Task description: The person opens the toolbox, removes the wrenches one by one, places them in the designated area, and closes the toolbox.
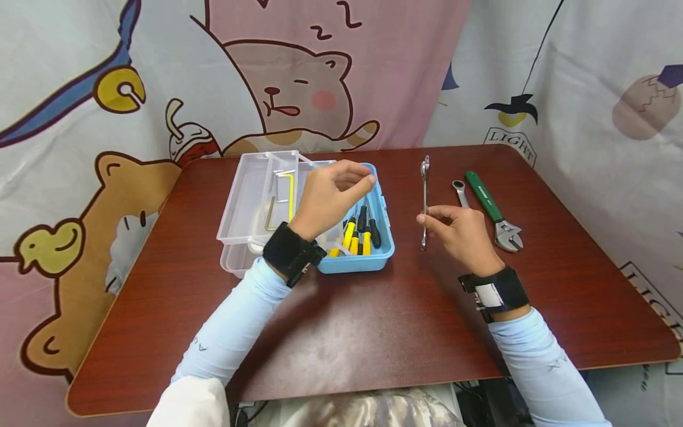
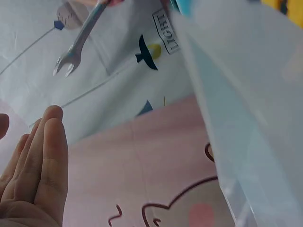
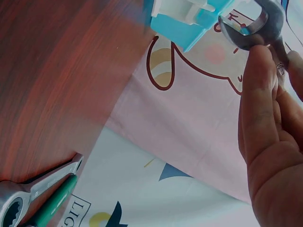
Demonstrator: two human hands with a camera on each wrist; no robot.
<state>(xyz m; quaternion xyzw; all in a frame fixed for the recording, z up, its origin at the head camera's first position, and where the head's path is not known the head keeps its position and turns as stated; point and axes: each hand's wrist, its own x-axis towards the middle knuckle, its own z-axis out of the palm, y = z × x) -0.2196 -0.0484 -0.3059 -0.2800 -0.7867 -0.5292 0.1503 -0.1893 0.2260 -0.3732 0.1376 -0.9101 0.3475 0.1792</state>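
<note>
My right hand (image 1: 461, 234) pinches a silver open-end wrench (image 1: 425, 187) near its lower part, between thumb and fingers. The wrench stands lengthwise above the table, to the right of the toolbox. One of its forked ends shows large at the fingertips in the right wrist view. Over the blue toolbox (image 1: 354, 264) my left hand (image 1: 331, 193) hovers with straight fingers and nothing in it. In the left wrist view the wrench (image 2: 78, 47) appears beyond those fingertips. Yellow-and-black screwdrivers (image 1: 366, 240) lie in the toolbox, partly hidden by the left hand.
The toolbox's clear lid (image 1: 229, 222) is folded open to the left, with hex keys (image 1: 290, 196) in its compartments. A ratchet wrench (image 1: 460, 191) and a green-handled adjustable wrench (image 1: 488, 201) lie on the brown table (image 1: 373, 344) at right. A printed curtain (image 1: 405, 71) hangs behind.
</note>
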